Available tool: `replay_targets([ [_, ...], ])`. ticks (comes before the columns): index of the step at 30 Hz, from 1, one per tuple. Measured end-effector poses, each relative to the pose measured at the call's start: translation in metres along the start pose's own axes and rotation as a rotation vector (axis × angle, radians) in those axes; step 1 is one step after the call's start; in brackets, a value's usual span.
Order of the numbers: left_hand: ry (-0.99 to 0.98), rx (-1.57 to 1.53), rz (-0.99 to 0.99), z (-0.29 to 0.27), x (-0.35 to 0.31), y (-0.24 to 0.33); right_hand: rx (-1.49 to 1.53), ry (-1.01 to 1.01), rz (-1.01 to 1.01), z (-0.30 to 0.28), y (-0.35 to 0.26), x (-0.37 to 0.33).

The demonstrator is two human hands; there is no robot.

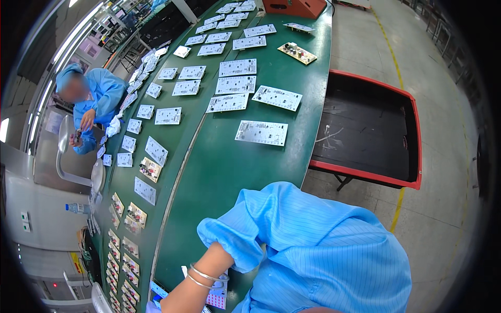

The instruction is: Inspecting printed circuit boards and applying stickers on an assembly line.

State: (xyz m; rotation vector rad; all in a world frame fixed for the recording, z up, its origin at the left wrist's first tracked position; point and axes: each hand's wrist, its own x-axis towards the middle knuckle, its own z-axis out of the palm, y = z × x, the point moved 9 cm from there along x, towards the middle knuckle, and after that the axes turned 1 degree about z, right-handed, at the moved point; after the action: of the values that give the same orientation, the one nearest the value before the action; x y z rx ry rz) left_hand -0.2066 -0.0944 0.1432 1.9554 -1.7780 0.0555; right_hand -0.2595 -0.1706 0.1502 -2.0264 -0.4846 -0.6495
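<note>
A forearm of mine (pixel 201 276), seemingly the right, reaches down and left across the green bench (pixel 219 177). It wears a light-blue striped sleeve (pixel 282 224) and two silver bangles (pixel 206 279). Its hand lies beyond the lower edge, and my other hand is not seen either. Partly behind the wrist is a white sheet with pink labels (pixel 216 301). A blue object (pixel 158 288), too cut off to name, is beside it. The closest white circuit board (pixel 262 132) lies flat, farther along the bench.
Several white circuit boards (pixel 235 85) lie in rows. Boards with components (pixel 136 215) line the left side. At right is a red-rimmed black tray (pixel 365 120); a red-orange fixture (pixel 295 7) stands at the far end. Across the bench, a co-worker (pixel 104 94) holds something small and dark.
</note>
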Motion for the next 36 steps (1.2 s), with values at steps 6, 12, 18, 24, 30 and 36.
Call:
replay_targets([
  [6,0.047,-0.292,-0.091,0.018,0.018,0.017,0.051,0.125,-0.046,-0.022,-0.01,-0.023],
  [12,-0.082,-0.33,-0.271,0.035,0.043,0.033,-0.282,0.62,-0.117,-0.087,-0.026,-0.069],
  [18,-0.029,-0.358,-0.183,0.04,0.046,0.028,-0.539,0.635,-0.256,-0.099,-0.032,-0.079],
  [24,-0.042,-0.338,-0.179,0.044,0.056,0.03,-0.55,0.268,0.004,-0.094,0.007,-0.07],
  [30,-0.062,-0.326,-0.157,0.049,0.065,0.035,-0.531,0.075,0.122,-0.089,0.029,-0.059],
  [36,-0.054,-0.335,-0.146,0.05,0.071,0.039,-0.574,0.027,0.165,-0.101,0.011,-0.074],
])
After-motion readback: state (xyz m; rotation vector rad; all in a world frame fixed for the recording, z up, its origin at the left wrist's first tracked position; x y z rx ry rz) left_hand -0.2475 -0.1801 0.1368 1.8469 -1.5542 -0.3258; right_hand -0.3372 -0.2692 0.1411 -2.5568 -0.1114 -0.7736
